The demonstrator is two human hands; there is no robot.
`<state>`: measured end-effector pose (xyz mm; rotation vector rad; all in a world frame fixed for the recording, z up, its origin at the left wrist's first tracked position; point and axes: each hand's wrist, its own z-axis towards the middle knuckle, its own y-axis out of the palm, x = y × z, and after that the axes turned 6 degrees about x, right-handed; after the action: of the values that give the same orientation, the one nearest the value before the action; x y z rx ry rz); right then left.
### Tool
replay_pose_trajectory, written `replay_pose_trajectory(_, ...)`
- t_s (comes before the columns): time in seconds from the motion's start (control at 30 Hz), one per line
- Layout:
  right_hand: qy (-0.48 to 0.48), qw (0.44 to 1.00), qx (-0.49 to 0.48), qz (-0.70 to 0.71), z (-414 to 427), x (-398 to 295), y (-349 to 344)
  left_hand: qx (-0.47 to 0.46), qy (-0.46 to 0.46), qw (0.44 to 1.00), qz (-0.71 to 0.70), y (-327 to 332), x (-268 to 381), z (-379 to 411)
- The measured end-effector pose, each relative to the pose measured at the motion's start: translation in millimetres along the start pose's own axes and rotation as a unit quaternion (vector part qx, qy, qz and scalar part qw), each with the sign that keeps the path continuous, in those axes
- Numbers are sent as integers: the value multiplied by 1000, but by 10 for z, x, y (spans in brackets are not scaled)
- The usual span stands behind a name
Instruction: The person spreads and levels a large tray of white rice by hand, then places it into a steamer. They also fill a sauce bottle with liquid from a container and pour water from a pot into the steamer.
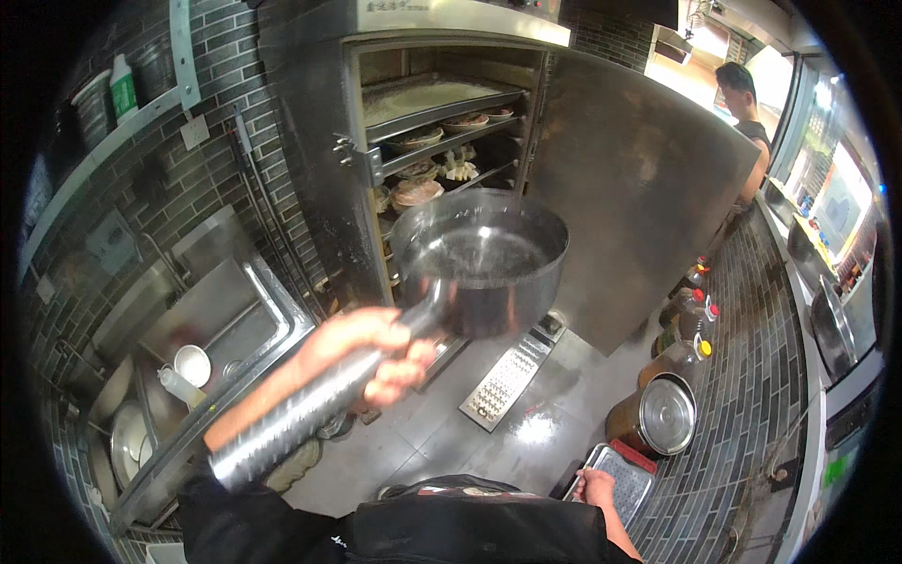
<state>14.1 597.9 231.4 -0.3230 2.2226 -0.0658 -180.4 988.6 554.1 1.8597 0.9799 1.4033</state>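
Observation:
My left hand (pixel 398 352) is closed around the long, thick metal handle (pixel 317 395) of a deep metal saucepan (pixel 504 303). The pan is raised in front of an upright stainless steel cabinet (pixel 310 162), whose door (pixel 634 183) stands open. Its inside is shiny, and whether it holds clear liquid is hard to tell. The cabinet shelves hold a wide tray of pale contents (pixel 430 99) and several filled bowls (pixel 461 123). Down by my right side, my right hand (pixel 597 488) has curled fingers and overlaps a perforated metal tray (pixel 627 479). I cannot tell whether it grips the tray.
At left, a steel sink (pixel 232 310) has a white bowl (pixel 192 364) and a squeeze bottle (pixel 180 388) beside it. A floor drain grate (pixel 511 381) crosses wet-looking tiles. Along the right wall stand a lidded pot (pixel 666 416) and several oil jugs (pixel 687 359). A person (pixel 747 120) is beyond the door.

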Motion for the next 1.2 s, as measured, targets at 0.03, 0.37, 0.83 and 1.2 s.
replay_pose_trajectory(0.03, -7, 1000, 1, 15, 89, -22, -94, -14, -18, 999, -44, 74, 90, 180)
replay_pose_trajectory(0.37, -43, 999, -23, 24, 1198, 145, -298, 52, 110, 992, -18, 956, 1500, 1650)
replay_pose_trajectory(0.83, 54, 970, -167, 166, 3367, -416, -225, 211, 311, 927, 0, 391, 3252, 2893)
replay_pose_trajectory(1.2, 102, 967, -233, 11, 5206, -1525, 572, 350, 437, 828, -27, 203, 3706, 3188)
